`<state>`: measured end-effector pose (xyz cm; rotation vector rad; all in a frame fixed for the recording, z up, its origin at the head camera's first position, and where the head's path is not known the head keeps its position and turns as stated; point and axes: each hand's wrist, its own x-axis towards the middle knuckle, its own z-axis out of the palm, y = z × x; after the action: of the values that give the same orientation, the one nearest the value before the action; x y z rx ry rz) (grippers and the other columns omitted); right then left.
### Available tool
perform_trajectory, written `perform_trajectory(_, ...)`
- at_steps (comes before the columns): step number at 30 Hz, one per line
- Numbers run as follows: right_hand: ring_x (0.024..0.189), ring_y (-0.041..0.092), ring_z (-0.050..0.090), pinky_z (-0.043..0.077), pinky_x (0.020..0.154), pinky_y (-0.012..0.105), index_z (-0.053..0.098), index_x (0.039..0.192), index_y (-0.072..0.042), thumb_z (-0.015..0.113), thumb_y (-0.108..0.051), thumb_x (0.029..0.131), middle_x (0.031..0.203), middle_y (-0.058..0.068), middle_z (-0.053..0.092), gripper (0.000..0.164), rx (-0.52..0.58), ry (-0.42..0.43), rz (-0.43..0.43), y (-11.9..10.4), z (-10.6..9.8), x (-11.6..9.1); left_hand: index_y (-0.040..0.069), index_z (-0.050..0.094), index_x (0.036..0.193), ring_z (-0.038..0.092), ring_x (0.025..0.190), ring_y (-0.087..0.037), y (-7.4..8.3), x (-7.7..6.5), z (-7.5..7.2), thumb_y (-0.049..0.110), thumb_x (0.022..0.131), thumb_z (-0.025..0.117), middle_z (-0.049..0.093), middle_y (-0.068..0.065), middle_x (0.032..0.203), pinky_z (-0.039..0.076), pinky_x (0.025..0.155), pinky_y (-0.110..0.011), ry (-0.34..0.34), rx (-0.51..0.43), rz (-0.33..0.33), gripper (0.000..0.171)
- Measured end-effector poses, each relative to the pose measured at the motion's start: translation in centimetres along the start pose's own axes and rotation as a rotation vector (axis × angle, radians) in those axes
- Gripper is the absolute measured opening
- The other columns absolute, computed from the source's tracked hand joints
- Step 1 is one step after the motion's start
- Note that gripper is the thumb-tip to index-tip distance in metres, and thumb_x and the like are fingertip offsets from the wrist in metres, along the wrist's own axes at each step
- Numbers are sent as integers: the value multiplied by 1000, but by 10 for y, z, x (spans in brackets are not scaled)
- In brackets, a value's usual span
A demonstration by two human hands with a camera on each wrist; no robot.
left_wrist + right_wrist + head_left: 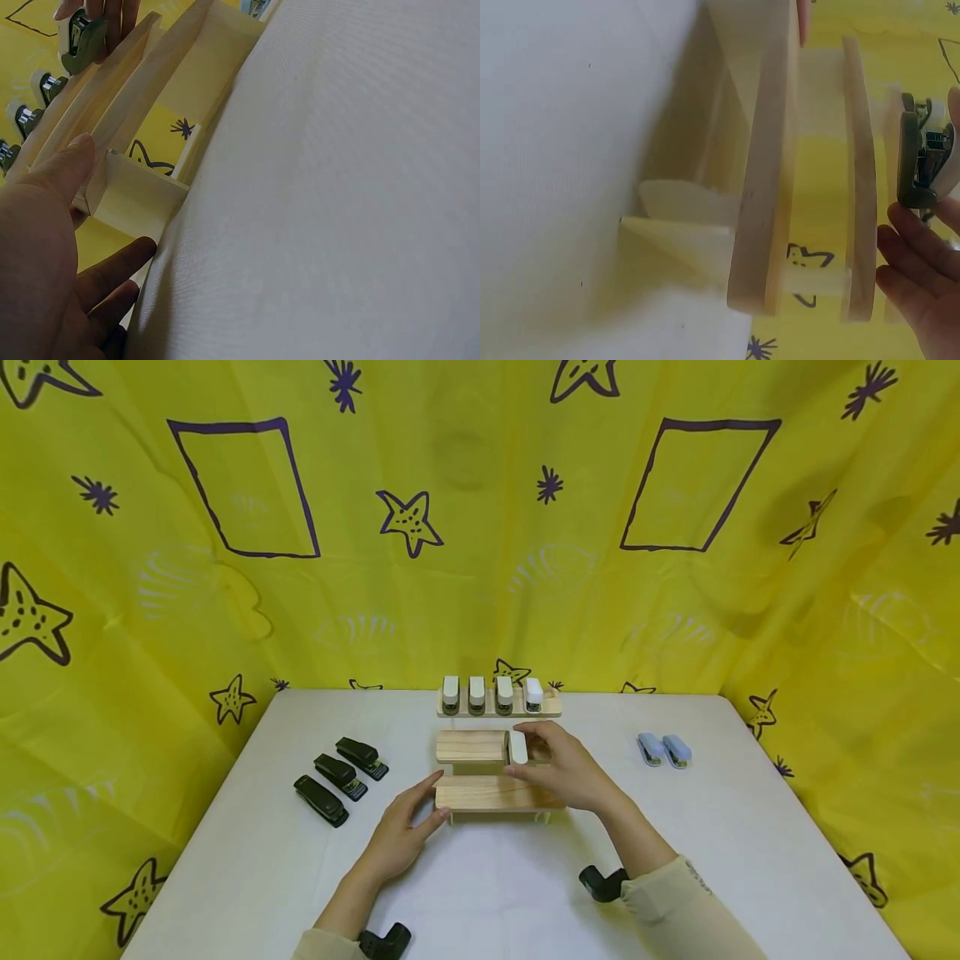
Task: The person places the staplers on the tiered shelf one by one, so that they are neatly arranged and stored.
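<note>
A three-tier wooden display rack (pixel 491 793) stands in the middle of the white table. My right hand (pixel 566 768) pinches a white stapler (pixel 517 747) with a dark green base between thumb and fingers, right at the middle tier (pixel 471 745). In the right wrist view the stapler (pixel 922 154) is tilted with its base toward the tier's edge. My left hand (pixel 405 831) grips the left end of the front tier, its thumb (pixel 79 154) on the front edge and a finger at the back corner. The other fingers spread beside the rack's side panel (pixel 131 199).
Several white staplers (pixel 477 695) stand in a row on the back tier (pixel 517 713). Three black staplers (pixel 321 800) lie in a slanted row at the left. Two light blue staplers (pixel 677 752) sit at the right. A yellow curtain (pixel 480 610) hangs behind the table.
</note>
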<state>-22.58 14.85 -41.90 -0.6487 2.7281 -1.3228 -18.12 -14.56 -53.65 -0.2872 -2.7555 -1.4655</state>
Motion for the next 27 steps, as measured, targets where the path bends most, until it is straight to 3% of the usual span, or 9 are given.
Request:
perform_trajectory(13, 136, 32, 55, 44, 116, 54, 55, 147, -10, 83, -42, 88, 145, 12, 58, 72, -14, 21, 6, -8, 25, 13, 41, 43, 157, 40, 151, -34, 2, 0, 0, 52, 98, 66, 54, -3, 155, 29, 123, -64, 6, 2, 7, 64)
perform_trajectory(22, 131, 28, 58, 46, 114, 52, 57, 146, -12, 82, -39, 89, 139, 9, 62, 68, -28, 65, 0, -13, 38, 22, 42, 43, 157, 41, 151, -34, 1, 0, 0, 50, 98, 67, 55, -3, 154, 29, 123, -65, 9, 6, 4, 64)
perform_trajectory(27, 137, 31, 54, 43, 117, 54, 57, 148, -13, 81, -41, 90, 145, 9, 60, 68, -65, 79, -11, -14, 44, 27, 42, 43, 156, 42, 150, -32, 1, 0, 0, 50, 98, 67, 58, -1, 150, 30, 123, -62, 8, 18, 11, 63)
